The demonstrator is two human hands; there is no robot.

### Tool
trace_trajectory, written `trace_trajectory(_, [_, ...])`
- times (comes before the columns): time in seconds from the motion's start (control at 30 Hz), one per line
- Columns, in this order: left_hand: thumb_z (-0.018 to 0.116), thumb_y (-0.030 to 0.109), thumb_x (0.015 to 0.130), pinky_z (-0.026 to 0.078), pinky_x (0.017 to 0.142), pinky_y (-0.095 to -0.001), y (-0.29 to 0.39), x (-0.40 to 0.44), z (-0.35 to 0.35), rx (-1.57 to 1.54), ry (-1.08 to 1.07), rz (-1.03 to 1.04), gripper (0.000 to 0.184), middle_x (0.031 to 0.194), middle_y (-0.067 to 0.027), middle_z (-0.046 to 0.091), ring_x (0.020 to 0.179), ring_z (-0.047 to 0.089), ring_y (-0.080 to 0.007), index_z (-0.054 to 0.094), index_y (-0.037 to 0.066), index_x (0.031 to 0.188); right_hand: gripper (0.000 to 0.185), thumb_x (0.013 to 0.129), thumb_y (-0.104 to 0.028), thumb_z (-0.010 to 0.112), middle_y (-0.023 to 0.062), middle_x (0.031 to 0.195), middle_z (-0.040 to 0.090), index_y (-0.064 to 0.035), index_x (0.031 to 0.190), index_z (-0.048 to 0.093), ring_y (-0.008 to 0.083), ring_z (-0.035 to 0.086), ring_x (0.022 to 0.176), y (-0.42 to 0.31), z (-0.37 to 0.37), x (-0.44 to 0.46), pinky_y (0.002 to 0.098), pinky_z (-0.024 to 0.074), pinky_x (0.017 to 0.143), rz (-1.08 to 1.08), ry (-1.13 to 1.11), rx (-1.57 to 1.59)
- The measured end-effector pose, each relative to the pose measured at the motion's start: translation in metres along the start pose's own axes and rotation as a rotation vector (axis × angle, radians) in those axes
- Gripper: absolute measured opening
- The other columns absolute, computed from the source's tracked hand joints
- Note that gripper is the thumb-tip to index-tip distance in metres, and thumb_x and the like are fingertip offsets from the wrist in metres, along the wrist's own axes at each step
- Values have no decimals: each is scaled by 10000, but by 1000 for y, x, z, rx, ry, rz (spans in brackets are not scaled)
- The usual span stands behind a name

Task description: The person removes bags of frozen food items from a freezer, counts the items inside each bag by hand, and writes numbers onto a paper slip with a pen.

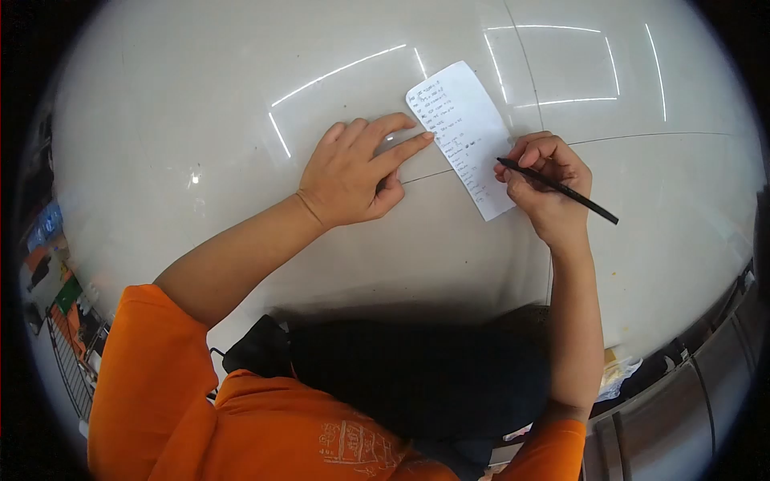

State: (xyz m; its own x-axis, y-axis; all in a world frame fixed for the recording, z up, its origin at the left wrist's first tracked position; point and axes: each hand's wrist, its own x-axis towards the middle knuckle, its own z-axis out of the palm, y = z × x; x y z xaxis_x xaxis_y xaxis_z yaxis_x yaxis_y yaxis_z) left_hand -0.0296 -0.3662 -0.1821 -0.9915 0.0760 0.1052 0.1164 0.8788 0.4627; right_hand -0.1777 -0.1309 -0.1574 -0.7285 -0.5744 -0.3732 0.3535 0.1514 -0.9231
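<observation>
A long white slip of paper lies slanted on the tiled floor, with lines of dark handwriting down its left side. Stretched fingers of my left hand reach the paper's left edge, and that hand holds nothing. At the paper's lower right, my right hand grips a black pen between thumb and fingers. The pen's pointed end is over the paper's right edge; whether it touches the sheet I cannot tell. The handwriting is too small to read.
Glossy pale floor tiles with thin joints and light reflections surround the paper. A wire rack with mixed items stands at the far left. Brown panels and a clear plastic bag are at the lower right.
</observation>
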Motion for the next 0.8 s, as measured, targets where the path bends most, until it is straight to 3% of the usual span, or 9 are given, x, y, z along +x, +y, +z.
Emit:
trace_trajectory(0.13, [627, 121, 721, 425, 719, -334, 0, 1, 1, 31, 66, 24, 591, 1263, -17, 614, 811, 544, -187, 669, 201, 1305, 268, 755, 131, 730, 32, 851, 602, -32, 825, 530, 96, 631, 784, 15, -1, -6, 242, 538, 716, -41, -2, -109])
trace_trajectory(0.23, [628, 119, 711, 418, 710, -334, 0, 3, 1, 31, 70, 25, 590, 1249, -13, 618, 797, 536, -184, 671, 197, 1294, 282, 741, 96, 766, 23, 810, 602, -40, 771, 521, 71, 569, 699, 25, -3, -12, 219, 475, 637, -74, -27, -182])
trace_trajectory(0.3, [615, 109, 717, 432, 745, -365, 1, 2, 0, 20, 34, 0, 597, 1280, -56, 609, 877, 567, -224, 659, 189, 1307, 295, 728, 73, 786, 22, 782, 599, -42, 741, 515, 65, 532, 660, 28, -2, -12, 217, 442, 603, -112, -45, -254])
trace_trajectory(0.8, [605, 106, 724, 436, 752, -383, 3, 3, 0, 24, 26, -9, 576, 1289, -77, 608, 924, 585, -253, 666, 179, 1291, 292, 693, 20, 808, 48, 723, 602, -25, 722, 521, 103, 573, 671, 32, -4, -9, 256, 467, 601, -119, -88, -313])
